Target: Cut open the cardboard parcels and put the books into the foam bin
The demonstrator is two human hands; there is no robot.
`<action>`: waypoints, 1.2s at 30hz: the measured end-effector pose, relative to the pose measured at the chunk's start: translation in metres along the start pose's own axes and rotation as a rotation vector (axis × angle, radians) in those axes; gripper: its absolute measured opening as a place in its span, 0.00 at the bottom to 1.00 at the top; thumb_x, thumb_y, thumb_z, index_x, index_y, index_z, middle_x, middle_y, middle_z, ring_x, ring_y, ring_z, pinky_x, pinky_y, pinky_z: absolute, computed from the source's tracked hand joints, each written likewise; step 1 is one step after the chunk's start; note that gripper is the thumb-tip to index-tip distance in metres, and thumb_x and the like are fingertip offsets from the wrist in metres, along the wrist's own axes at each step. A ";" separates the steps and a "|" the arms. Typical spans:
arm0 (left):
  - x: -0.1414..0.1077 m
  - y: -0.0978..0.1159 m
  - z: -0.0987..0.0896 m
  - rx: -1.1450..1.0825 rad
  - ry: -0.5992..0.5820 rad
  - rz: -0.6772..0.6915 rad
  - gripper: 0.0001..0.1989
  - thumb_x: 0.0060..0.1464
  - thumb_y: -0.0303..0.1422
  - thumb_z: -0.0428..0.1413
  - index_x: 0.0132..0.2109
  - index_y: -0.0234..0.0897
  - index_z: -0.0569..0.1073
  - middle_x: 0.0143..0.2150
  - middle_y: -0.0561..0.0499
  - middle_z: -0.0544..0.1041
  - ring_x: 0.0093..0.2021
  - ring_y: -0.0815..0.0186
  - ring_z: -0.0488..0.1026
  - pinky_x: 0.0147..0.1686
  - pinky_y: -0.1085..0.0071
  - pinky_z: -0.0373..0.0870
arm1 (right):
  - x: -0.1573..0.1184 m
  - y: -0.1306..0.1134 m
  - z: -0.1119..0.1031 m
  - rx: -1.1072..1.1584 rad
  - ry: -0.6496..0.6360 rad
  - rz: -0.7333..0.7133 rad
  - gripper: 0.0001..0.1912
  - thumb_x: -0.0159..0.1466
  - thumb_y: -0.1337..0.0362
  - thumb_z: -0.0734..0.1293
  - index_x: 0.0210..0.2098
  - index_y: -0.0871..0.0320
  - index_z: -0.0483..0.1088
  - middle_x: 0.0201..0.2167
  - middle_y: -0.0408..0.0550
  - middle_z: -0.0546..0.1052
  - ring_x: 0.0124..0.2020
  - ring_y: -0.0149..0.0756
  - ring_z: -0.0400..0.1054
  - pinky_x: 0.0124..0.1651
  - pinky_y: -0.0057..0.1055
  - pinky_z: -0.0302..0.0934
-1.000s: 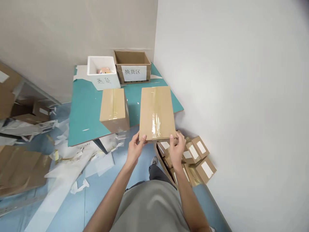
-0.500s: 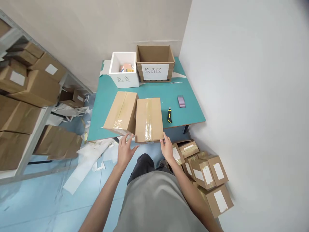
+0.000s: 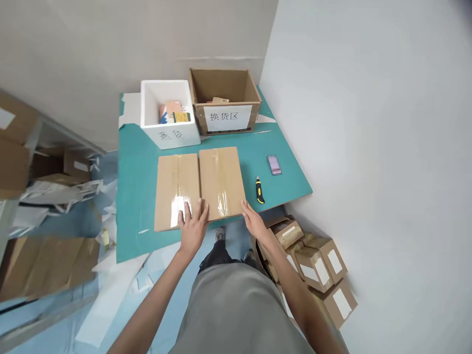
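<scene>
Two taped cardboard boxes lie side by side on the green table. My left hand is open, its fingers spread over the near edge of the left cardboard box and close to the seam between the two. At the near right corner of the right cardboard box, my right hand rests with fingers stretched out and touching it. A black and yellow utility knife lies to the right of that box. Farther right is a phone-like flat object, its surface blurred.
Behind the boxes stand a white foam bin holding small packets and an open cardboard carton with a paper label. Labelled parcels are piled on the floor at right. Shelving with boxes and paper scraps are at left.
The left box has turned from a slant to lie nearly square beside the right box. My left hand has moved onto its near edge. The view has shifted toward the table.
</scene>
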State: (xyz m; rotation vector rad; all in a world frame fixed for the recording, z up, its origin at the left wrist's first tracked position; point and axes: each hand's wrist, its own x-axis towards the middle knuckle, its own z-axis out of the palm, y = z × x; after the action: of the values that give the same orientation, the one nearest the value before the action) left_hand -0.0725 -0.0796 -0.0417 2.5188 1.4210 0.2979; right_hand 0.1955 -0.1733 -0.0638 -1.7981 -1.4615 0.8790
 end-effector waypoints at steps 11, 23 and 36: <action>0.073 -0.022 -0.026 -0.020 0.002 -0.004 0.37 0.68 0.42 0.52 0.79 0.43 0.57 0.82 0.41 0.51 0.81 0.30 0.33 0.72 0.24 0.38 | 0.078 -0.043 0.024 -0.033 0.195 0.293 0.29 0.77 0.65 0.57 0.75 0.41 0.62 0.74 0.35 0.68 0.71 0.40 0.67 0.72 0.40 0.63; 0.030 0.075 -0.020 -0.081 -0.181 0.279 0.56 0.52 0.44 0.54 0.78 0.72 0.30 0.83 0.71 0.31 0.82 0.40 0.32 0.77 0.33 0.33 | -0.300 0.096 0.010 0.146 0.657 1.212 0.08 0.66 0.68 0.72 0.37 0.50 0.84 0.43 0.44 0.88 0.47 0.45 0.81 0.52 0.36 0.71; -0.088 0.389 0.227 -0.122 -0.888 0.787 0.33 0.68 0.40 0.50 0.74 0.29 0.66 0.71 0.32 0.72 0.75 0.43 0.63 0.73 0.44 0.59 | -0.540 0.285 -0.077 0.297 1.033 1.575 0.21 0.73 0.69 0.60 0.60 0.61 0.77 0.58 0.58 0.82 0.57 0.44 0.76 0.63 0.35 0.63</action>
State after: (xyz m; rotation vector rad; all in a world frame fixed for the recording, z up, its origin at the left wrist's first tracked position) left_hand 0.2636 -0.3736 -0.1469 2.4484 0.0738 -0.5396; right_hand 0.3318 -0.7570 -0.2016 -2.3392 0.8663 0.4819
